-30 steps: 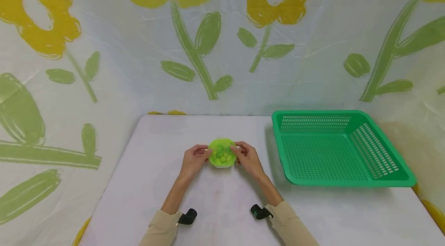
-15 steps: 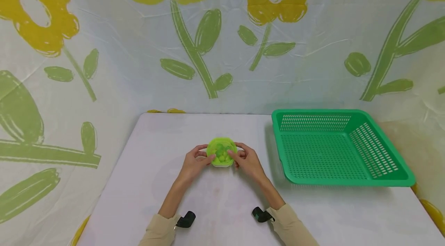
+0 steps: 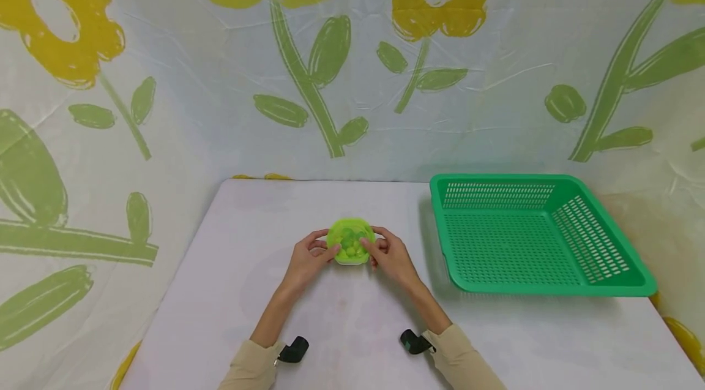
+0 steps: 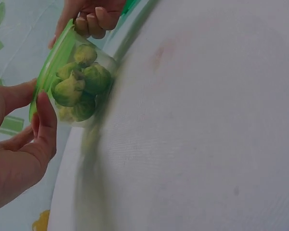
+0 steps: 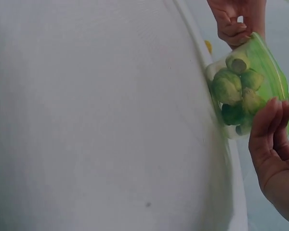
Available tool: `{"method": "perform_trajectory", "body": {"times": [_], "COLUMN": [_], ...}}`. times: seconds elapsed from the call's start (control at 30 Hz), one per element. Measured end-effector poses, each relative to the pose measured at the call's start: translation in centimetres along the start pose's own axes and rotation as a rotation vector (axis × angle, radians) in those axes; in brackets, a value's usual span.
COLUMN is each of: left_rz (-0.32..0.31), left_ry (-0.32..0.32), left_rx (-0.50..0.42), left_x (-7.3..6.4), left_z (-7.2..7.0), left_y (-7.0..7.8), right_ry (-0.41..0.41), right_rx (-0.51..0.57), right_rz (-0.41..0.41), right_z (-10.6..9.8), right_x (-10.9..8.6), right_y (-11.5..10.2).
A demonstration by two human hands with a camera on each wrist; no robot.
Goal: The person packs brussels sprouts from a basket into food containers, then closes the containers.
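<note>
A small clear food container (image 3: pixel 350 223) with a bright green, see-through top sits low over the table between both hands. Several Brussels sprouts (image 4: pixel 69 91) show through its clear side in the wrist views. My left hand (image 3: pixel 306 259) pinches the green edge (image 4: pixel 52 65) on the left, its thumb over the top and fingers behind. On the opposite side, my right hand (image 3: pixel 395 259) grips the edge the same way, thumb on top. The fingers beneath the rim are partly hidden in the head view. The container's base is at or very near the table; contact is hard to tell.
A large green plastic basket (image 3: pixel 551 290) with slotted walls stands at the right of the white table (image 3: pixel 341 341). Flower-printed cloth (image 3: pixel 220 90) hangs behind and beside the table. A black camera is strapped to each wrist.
Both thumbs have moved inward over the container's green top. The container has shifted very slightly; the basket has stayed in place.
</note>
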State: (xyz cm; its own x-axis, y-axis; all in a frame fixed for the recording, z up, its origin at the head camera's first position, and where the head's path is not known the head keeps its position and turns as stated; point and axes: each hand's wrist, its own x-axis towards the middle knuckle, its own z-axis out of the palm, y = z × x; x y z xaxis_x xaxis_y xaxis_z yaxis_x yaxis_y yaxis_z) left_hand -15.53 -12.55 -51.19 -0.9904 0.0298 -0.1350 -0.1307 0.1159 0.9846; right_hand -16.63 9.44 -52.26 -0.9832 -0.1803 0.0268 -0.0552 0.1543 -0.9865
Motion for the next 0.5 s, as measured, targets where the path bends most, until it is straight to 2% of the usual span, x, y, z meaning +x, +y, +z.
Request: {"method": "perform_trajectory", "body": {"times": [0.13,0.23,0.5], "left_rz": [-0.029,-0.025,0.054], "left_ry": [0.000,0.009,0.024], "left_rx": [0.050,0.067,0.113], "left_x": [0.1,0.0,-0.2], "left_z": [-0.5,-0.8,-2.0], "left_y": [0.1,0.4,1.9], "right_ry": [0.003,0.024,0.118], "right_rx": [-0.106,-0.169,-0.329], "right_rz": [-0.025,-0.057,-0.276], "right_z": [-0.1,-0.4,-1.4], "right_x": [-0.1,-0.4,-0.4], "right_y": [-0.3,-0.7,-2.0]}}
